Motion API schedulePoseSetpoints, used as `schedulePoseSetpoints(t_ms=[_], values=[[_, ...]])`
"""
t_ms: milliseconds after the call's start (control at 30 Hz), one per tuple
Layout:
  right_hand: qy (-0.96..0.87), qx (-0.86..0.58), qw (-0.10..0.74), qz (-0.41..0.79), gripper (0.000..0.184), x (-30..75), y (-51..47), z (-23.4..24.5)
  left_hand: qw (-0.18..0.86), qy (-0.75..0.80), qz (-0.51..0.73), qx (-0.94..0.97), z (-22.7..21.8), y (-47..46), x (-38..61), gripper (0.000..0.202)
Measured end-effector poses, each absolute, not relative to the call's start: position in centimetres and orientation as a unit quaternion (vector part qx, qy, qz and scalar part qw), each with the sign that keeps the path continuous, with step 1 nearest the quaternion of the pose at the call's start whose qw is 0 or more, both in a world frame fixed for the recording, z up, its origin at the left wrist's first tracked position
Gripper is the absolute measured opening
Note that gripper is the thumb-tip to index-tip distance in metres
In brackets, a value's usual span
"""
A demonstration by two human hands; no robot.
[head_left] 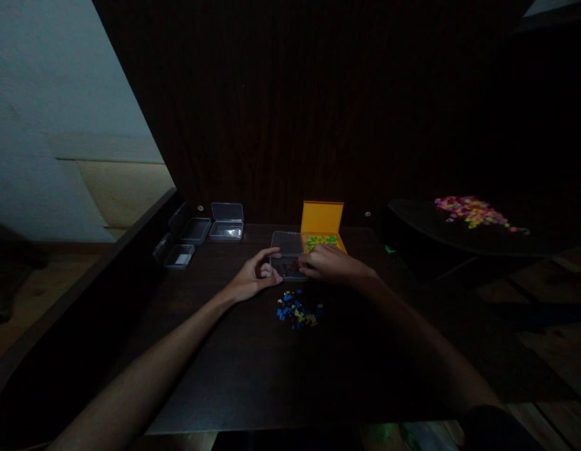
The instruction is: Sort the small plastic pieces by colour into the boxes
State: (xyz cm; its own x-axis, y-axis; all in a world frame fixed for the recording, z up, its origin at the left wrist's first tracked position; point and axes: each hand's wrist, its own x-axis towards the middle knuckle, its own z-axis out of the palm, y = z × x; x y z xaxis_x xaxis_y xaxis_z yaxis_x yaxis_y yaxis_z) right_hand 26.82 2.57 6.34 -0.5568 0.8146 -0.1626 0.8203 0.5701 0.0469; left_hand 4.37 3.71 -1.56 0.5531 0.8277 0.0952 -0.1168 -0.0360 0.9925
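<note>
My left hand (255,276) grips the left side of a clear plastic box (287,241), thumb at the near corner and forefinger toward the hinge. The lid of this box stands raised at the back. Small dark reddish pieces (290,267) lie inside it. Over the right part of the box, my right hand (332,264) has its fingers bent together, pointing down into it; whatever they pinch is hidden. Just in front of the box is a loose pile of small blue, yellowish and dark pieces (297,311) on the dark wooden table (234,363).
Behind my right hand stands an open yellow box (322,217) with green pieces (321,240) in it. Several open clear boxes (227,230) stand at the back left. A dark surface at right bears a heap of pink and yellow bits (473,212). A raised side panel (84,291) bounds the left.
</note>
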Motion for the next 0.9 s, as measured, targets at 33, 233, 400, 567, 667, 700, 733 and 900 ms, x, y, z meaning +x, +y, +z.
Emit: schedulePoseSetpoints(t_ms=[33, 233, 400, 567, 667, 700, 733, 900], values=[[0.884, 0.461, 0.081, -0.021, 0.026, 26.8, 2.5, 6.3, 0.631, 0.286, 0.373, 0.617, -1.6, 3.7, 4.4, 0.07], [0.889, 0.448, 0.069, -0.062, 0.022, 26.7, 2.5, 6.1, 0.633, 0.29, 0.373, 0.614, -1.6, 3.7, 4.4, 0.072], [0.894, 0.439, 0.046, -0.081, 0.016, 26.8, 2.9, 5.7, 0.631, 0.294, 0.369, 0.615, -1.5, 3.6, 4.4, 0.073], [0.902, 0.411, 0.024, -0.131, 0.015, 27.2, 3.5, 5.5, 0.637, 0.291, 0.366, 0.613, -1.3, 3.5, 4.4, 0.073], [0.902, 0.405, 0.025, -0.145, 0.015, 27.2, 3.7, 5.3, 0.642, 0.288, 0.361, 0.612, -1.4, 3.6, 4.3, 0.074], [0.901, 0.407, 0.026, -0.147, 0.015, 27.1, 3.7, 5.2, 0.643, 0.287, 0.361, 0.612, -1.4, 3.6, 4.3, 0.074], [0.901, 0.408, 0.026, -0.147, 0.015, 27.1, 3.7, 5.2, 0.643, 0.284, 0.362, 0.611, -1.4, 3.6, 4.3, 0.075], [0.901, 0.416, 0.028, -0.125, 0.015, 26.8, 3.5, 5.0, 0.641, 0.281, 0.368, 0.612, -1.4, 3.6, 4.3, 0.073]])
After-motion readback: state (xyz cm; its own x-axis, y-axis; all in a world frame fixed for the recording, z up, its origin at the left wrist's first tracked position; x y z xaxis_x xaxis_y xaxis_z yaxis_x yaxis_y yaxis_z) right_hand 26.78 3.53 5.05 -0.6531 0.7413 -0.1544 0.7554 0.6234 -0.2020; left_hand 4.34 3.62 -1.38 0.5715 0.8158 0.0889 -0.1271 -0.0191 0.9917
